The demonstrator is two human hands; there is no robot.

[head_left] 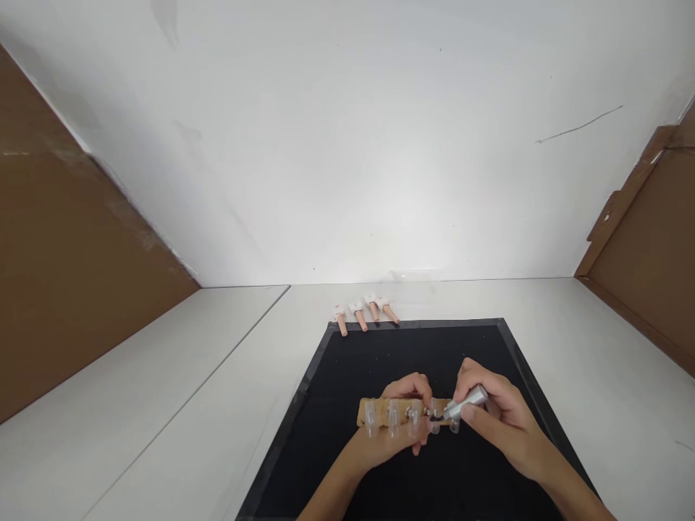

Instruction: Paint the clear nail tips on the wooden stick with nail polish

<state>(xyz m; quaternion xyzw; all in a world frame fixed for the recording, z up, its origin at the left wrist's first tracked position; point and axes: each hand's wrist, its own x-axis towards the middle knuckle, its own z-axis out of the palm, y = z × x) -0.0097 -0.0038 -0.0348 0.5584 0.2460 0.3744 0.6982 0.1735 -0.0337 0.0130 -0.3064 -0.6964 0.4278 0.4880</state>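
Observation:
My left hand (394,438) grips a light wooden strip (382,411) from behind and below, over the black mat. Several clear plastic nail-shaped pieces (394,420) stand across the strip in a row, with small metal bits between some of them. In my right hand (502,412) is a silver cylindrical tool (468,402), pinched between thumb and fingers. Its thin dark end points left and reaches a clear piece near the strip's right part; whether it touches I cannot tell. My left fingers curl around the strip just beside that end.
Several small peach-coloured, peg-like pieces with white tops (361,317) lie at the mat's far edge. The black mat (347,369) rests on a white table (228,391) with a seam at left. A white wall and brown cardboard panels (81,239) enclose the area.

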